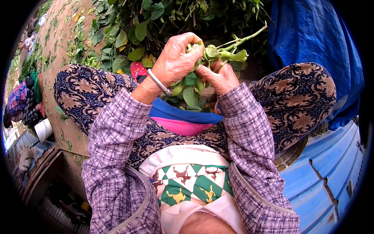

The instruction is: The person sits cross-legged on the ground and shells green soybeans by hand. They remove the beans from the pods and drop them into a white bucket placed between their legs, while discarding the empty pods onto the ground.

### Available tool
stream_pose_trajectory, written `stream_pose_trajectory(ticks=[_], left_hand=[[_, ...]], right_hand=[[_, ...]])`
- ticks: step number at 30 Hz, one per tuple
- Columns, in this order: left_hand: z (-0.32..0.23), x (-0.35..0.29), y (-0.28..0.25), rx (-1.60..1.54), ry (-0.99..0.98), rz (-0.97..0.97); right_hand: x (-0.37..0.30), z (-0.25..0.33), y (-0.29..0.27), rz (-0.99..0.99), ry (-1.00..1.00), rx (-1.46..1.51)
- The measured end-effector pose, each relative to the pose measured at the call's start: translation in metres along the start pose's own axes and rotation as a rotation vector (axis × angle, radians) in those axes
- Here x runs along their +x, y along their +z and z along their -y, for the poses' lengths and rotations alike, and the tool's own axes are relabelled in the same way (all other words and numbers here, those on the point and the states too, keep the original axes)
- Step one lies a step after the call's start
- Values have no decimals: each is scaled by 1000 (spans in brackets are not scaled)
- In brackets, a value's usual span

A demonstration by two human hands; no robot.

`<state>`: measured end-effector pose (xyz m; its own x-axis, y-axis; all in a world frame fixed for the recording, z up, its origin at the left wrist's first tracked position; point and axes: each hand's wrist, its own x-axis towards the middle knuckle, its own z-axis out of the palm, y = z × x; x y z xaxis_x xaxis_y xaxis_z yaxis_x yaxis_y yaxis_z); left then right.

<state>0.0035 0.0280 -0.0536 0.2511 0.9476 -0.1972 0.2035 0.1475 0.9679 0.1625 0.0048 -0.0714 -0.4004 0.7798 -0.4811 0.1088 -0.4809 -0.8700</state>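
Observation:
Both hands meet above my lap on a green bean plant point(235, 45), its stem pointing up to the right. My left hand point(177, 58), with a pale bangle at the wrist, is closed, its fingers curled around green pods point(191, 47). My right hand point(221, 80) pinches the plant close beside it, thumb toward the left hand. More plump green pods point(178, 89) and a leaf point(191, 96) hang below the hands. Under them, between my legs, lies something blue and pink point(181, 124); its full shape is hidden.
A heap of leafy bean plants point(175, 15) lies ahead. Loose leaves point(119, 62) cover the ground at left. A blue tarp point(311, 39) hangs at right, above blue corrugated sheeting point(315, 191). A white bucket point(43, 130) stands far left.

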Motion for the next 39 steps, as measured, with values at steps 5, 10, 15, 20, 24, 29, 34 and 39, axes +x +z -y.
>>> stream_pose_trajectory(ticks=[5, 10, 15, 20, 24, 29, 34, 39], left_hand=[[-6, -3, -5, -91, 29, 95], [-5, -5, -5, 9, 71, 58], [-10, -6, -7, 21, 11, 17], [-7, -4, -16, -87, -41, -9], [-21, -12, -25, -322, -163, 13], [-30, -22, -23, -122, -208, 283], [-22, -21, -12, 78, 44, 297], [-28, -22, -16, -144, -144, 146]], right_hand=[[-1, -6, 2, -25, -23, 53], [-5, 6, 6, 17, -21, 83], [-1, -2, 2, -12, -9, 146], [3, -5, 0, -95, -103, 306], [7, -10, -10, -230, -217, 336], [8, -8, -17, -284, -119, 650], [8, -9, -17, -292, -135, 728], [9, -12, -16, -295, -207, 513]])
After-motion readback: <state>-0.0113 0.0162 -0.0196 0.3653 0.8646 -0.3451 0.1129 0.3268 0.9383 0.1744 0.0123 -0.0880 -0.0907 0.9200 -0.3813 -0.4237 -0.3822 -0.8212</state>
